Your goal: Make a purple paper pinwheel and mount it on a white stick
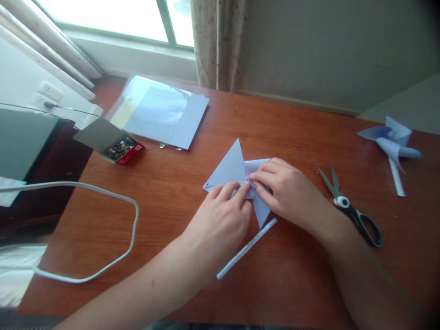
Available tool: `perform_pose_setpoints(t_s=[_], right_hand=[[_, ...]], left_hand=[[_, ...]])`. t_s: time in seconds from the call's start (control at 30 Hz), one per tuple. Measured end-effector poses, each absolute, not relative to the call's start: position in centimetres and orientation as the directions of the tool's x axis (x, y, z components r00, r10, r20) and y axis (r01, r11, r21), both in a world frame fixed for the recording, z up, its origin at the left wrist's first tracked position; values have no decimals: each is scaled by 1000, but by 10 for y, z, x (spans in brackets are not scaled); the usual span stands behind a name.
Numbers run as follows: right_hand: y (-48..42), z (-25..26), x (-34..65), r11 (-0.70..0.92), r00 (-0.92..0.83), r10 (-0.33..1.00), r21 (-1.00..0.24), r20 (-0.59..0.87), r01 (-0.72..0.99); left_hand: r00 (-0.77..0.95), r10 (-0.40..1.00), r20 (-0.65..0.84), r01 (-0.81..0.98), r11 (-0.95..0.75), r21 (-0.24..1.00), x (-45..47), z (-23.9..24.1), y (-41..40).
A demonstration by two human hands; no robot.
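Note:
A pale paper pinwheel, cut and partly folded, lies on the brown table under both hands. Its pointed blades stick out to the far side and the near side, and a small dark hole shows in its left corner. My left hand presses its curled fingertips onto the paper near the middle. From the right, my right hand pinches a folded corner at the centre, its fingertips close to those of my left. What sits right under the fingertips is hidden. Just below the hands lies a rolled paper stick, touched by neither.
Dark-handled scissors, slightly open, lie by my right forearm. A finished pinwheel on a stick rests at the far right. Back left are sheets in a clear sleeve and an open box. A white cable loops across the left side.

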State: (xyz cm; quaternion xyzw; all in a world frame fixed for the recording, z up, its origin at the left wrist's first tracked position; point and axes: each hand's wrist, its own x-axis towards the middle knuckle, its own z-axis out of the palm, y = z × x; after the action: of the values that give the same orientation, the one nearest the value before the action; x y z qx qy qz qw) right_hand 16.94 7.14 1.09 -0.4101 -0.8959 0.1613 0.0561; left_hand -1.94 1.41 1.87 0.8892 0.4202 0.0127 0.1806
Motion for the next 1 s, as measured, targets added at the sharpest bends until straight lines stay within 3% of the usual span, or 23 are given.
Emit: perform_pose_setpoints(t_s=[0.07, 0.17, 0.3, 0.47, 0.57, 0.7, 0.83, 1.0], right_hand=[[85, 18, 158, 626, -684, 725, -335, -85, 705], [107, 27, 128, 649, -753, 646, -431, -124, 627], [128, 33, 85, 619, -862, 406, -602, -304, 504], [134, 43, 55, 647, -807, 293, -515, -513, 562], [132, 46, 50, 684, -769, 327, -423, -550, 594], [131, 47, 55, 691, -765, 445, -365, -466, 624], [135, 46, 70, 630, -798, 445, -492, -405, 601], [132, 40, 104, 494, -777, 567, -642, -273, 586]], left_hand=[[637, 754, -160, 754, -567, 332, -19, 20, 15], [641, 746, -178, 755, -574, 317, -18, 19, 15], [625, 768, -138, 771, -580, 263, -15, 15, 14], [589, 800, -113, 799, -555, 230, -12, 9, 8], [587, 808, -53, 795, -563, 225, -12, 6, 6], [608, 794, -5, 772, -589, 238, -12, 5, 6], [619, 785, -35, 766, -594, 245, -13, 8, 6], [617, 786, -32, 768, -593, 241, -15, 8, 5]])
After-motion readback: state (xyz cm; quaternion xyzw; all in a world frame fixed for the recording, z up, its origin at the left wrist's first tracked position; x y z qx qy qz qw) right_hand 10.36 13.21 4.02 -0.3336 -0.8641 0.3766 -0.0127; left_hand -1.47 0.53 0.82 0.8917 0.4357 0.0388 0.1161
